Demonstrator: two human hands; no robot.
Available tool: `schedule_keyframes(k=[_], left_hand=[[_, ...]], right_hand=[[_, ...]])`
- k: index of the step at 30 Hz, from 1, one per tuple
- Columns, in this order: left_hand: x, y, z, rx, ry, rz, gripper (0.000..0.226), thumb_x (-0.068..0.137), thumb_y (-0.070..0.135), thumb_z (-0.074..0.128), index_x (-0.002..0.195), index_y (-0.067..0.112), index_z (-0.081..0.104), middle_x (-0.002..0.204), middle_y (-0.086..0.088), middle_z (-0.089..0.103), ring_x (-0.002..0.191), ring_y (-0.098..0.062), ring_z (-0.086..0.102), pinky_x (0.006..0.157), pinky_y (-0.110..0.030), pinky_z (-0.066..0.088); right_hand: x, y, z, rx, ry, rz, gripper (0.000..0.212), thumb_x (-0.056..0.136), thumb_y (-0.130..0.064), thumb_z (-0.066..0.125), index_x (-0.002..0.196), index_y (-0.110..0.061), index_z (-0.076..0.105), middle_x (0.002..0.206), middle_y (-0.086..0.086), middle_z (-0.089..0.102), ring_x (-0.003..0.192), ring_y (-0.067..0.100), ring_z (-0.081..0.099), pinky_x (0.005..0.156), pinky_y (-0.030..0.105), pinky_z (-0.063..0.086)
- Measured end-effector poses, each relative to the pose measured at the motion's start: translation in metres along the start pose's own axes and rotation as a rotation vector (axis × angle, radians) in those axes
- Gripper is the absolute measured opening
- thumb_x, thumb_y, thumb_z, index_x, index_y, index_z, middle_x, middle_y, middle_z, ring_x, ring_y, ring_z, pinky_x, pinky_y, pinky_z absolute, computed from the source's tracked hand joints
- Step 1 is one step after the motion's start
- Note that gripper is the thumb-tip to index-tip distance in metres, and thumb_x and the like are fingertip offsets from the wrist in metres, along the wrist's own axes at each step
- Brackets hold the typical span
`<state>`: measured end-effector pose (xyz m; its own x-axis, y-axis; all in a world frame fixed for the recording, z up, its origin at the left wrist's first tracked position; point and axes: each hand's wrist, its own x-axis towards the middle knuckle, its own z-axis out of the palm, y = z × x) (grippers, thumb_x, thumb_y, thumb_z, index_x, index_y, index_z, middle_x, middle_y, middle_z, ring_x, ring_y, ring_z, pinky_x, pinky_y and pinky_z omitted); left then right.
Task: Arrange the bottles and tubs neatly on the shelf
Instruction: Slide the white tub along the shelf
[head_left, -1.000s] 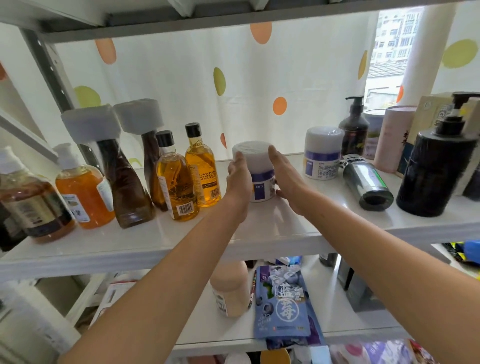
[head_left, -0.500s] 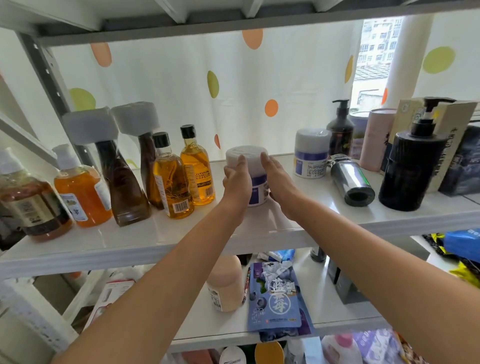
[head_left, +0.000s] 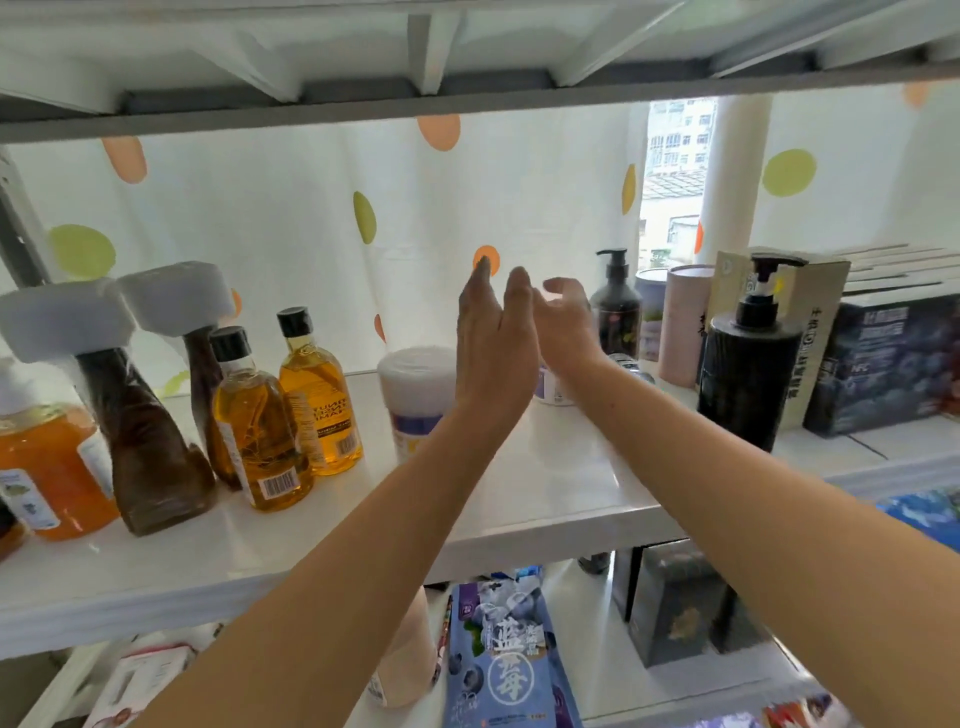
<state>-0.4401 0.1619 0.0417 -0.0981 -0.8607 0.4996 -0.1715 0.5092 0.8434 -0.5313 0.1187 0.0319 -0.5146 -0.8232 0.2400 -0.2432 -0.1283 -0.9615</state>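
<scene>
A white tub with a purple label stands upright on the white shelf, just right of two amber bottles with black caps. My left hand is raised above and to the right of that tub, fingers straight, holding nothing. My right hand hovers beside it with fingers loosely curved and empty. A second white tub is mostly hidden behind my hands. The lying silver bottle only peeks out behind my right wrist.
At the left stand two brown bottles with white foam caps and an orange pump bottle. At the right are a black pump bottle, a smaller dark pump bottle, a pink tube and boxes. A lower shelf holds a blue pouch.
Both hands have let go of the white tub, which stays upright beside the amber bottles, and have risen up and to the right. The camera moved closer.
</scene>
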Motion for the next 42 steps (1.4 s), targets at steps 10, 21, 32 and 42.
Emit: schedule_keyframes(k=[10, 21, 32, 42], left_hand=[[0.031, -0.009, 0.036, -0.336, -0.231, -0.618, 0.058, 0.105, 0.044, 0.019, 0.137, 0.004, 0.045, 0.120, -0.006, 0.060, 0.096, -0.017, 0.056, 0.089, -0.030, 0.039], [0.034, -0.009, 0.004, -0.041, -0.321, -0.319, 0.019, 0.091, -0.002, 0.046, 0.108, -0.002, 0.052, 0.073, 0.004, 0.041, 0.060, -0.008, 0.039, 0.043, -0.014, 0.036], [0.068, -0.022, -0.079, 0.149, -0.102, -0.022, 0.081, 0.066, 0.023, 0.085, 0.131, 0.015, 0.037, 0.117, 0.002, 0.060, 0.109, -0.022, 0.061, 0.091, -0.038, 0.052], [0.052, -0.057, -0.097, 0.125, -0.101, -0.108, 0.086, 0.063, 0.027, 0.088, 0.131, 0.019, 0.036, 0.127, -0.004, 0.053, 0.113, -0.021, 0.056, 0.091, -0.034, 0.050]], right_hand=[[0.069, 0.020, -0.013, -0.736, -0.015, 0.121, 0.068, 0.084, -0.040, 0.064, 0.136, -0.009, 0.032, 0.144, 0.024, 0.026, 0.131, 0.042, 0.031, 0.101, 0.048, 0.039], [0.067, 0.011, -0.009, -0.721, 0.053, -0.017, 0.068, 0.074, -0.038, 0.066, 0.131, -0.015, 0.038, 0.113, 0.016, 0.043, 0.106, 0.040, 0.054, 0.084, 0.044, 0.050], [0.007, -0.113, 0.032, -0.403, -0.126, -0.382, 0.057, 0.072, -0.051, 0.073, 0.123, -0.030, 0.059, 0.117, 0.002, 0.060, 0.099, 0.023, 0.060, 0.086, 0.039, 0.056], [-0.013, -0.081, 0.061, -0.395, -0.199, -0.361, 0.069, 0.072, -0.051, 0.073, 0.133, -0.030, 0.051, 0.125, 0.005, 0.051, 0.104, 0.023, 0.058, 0.084, 0.036, 0.052]])
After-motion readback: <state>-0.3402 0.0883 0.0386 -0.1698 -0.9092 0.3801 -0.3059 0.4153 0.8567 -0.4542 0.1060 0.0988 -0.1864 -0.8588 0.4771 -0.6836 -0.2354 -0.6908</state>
